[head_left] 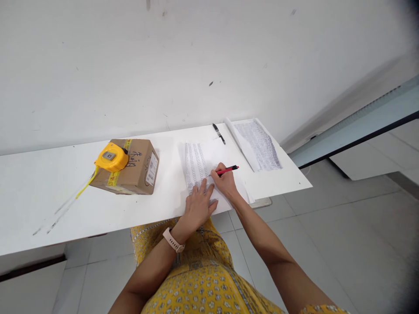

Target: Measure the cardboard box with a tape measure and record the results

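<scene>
My right hand (225,179) is closed around a red pen (228,170) with a black end. The pen's tip meets a sheet of paper (214,152) that carries columns of small writing on its left part. Flat on the lower part of that sheet lies my left hand (199,203), fingers spread, with a pale pink band on the wrist. It covers some of the writing.
A cardboard box (139,174) stands on the white table (75,218) to the left, with a yellow tape measure (112,158) on top, its tape partly out. Behind the sheet lies a black pen (219,133). More written paper (258,146) rests at the right, near the wall.
</scene>
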